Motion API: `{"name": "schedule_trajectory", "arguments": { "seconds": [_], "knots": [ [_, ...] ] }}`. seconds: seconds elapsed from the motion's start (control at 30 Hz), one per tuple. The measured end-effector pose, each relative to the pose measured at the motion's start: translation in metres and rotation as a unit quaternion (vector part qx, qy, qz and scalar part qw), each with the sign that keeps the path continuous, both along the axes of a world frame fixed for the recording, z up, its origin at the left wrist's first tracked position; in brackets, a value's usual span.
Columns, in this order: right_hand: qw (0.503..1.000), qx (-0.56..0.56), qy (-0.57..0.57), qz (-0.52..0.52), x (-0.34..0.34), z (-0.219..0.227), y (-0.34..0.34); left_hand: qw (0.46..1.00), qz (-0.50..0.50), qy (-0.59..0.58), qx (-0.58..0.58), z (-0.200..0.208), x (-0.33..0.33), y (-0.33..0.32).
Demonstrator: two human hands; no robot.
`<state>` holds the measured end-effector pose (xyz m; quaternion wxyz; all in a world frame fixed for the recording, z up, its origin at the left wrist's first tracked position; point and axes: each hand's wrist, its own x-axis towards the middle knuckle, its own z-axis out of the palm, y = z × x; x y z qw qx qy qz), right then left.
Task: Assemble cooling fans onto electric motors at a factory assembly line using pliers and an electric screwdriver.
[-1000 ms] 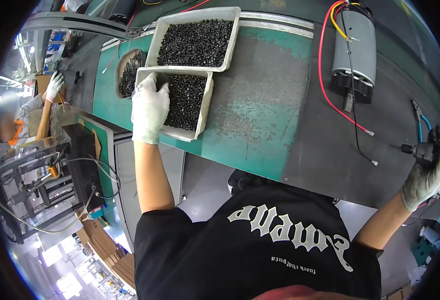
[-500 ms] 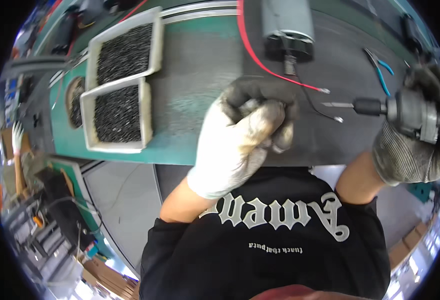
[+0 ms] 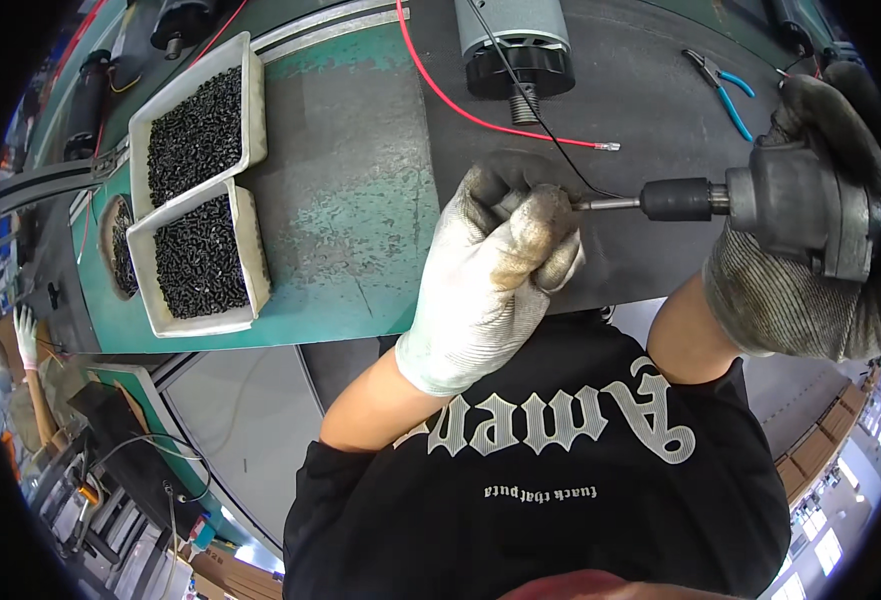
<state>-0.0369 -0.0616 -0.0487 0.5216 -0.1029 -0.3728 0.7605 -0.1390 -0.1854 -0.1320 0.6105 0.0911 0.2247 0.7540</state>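
Note:
My right hand (image 3: 785, 295), in a grey-striped glove, is wrapped round a dark power screwdriver (image 3: 795, 205). Its black chuck and metal bit (image 3: 610, 204) point left, and the bit's end reaches the fingertips of my left hand (image 3: 500, 265). That hand, in a white glove soiled dark at the fingers, is closed in a pinch; whatever is between the fingers is hidden. Just beyond it lies a grey cylindrical motor (image 3: 512, 30) with a black end and threaded shaft. A black wire (image 3: 550, 130) runs down from the motor towards the bit. Beside it curves a red wire (image 3: 450, 98) with a metal terminal.
Two white trays (image 3: 253, 110) (image 3: 257, 265) of small black screws stand on the left of the bench, beside a round container (image 3: 110, 240) of similar pieces. Blue-handled pliers (image 3: 728, 100) lie at the far right. Another person's gloved hand (image 3: 26, 335) shows at the left edge.
The screwdriver has moved left, bringing its bit to my left fingertips. My left hand stays pinched. The bench things sit further left in the view, and the black wire's end no longer shows.

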Motion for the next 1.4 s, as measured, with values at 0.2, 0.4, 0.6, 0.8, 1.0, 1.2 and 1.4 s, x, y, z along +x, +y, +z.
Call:
{"name": "schedule_trajectory", "arguments": {
  "seconds": [0.2,0.4,0.6,0.8,1.0,1.2,1.4],
  "knots": [
    [0.999,0.004,0.009,0.031,-0.010,0.004,-0.019,0.996,-0.014,0.040,0.075,-0.001,-0.004,0.005],
    [0.998,0.004,0.017,0.056,-0.011,0.001,-0.007,0.986,-0.014,0.153,0.058,-0.005,-0.012,0.003],
    [0.996,0.006,0.027,0.080,-0.015,0.001,0.002,0.983,-0.011,0.171,0.059,-0.007,-0.015,0.011],
    [0.994,0.007,0.035,0.108,-0.025,-0.002,-0.005,0.978,-0.017,0.205,0.041,-0.005,-0.022,0.012],
    [0.989,0.009,0.047,0.137,-0.024,-0.007,0.009,0.978,-0.023,0.209,0.017,-0.007,-0.025,0.015],
    [0.984,0.006,0.058,0.168,0.007,-0.007,0.023,0.939,0.007,0.312,-0.142,0.005,-0.013,0.015],
    [0.979,0.015,0.066,0.190,-0.002,-0.012,0.035,0.967,-0.222,0.120,-0.040,-0.015,-0.027,0.023]
  ]
}}
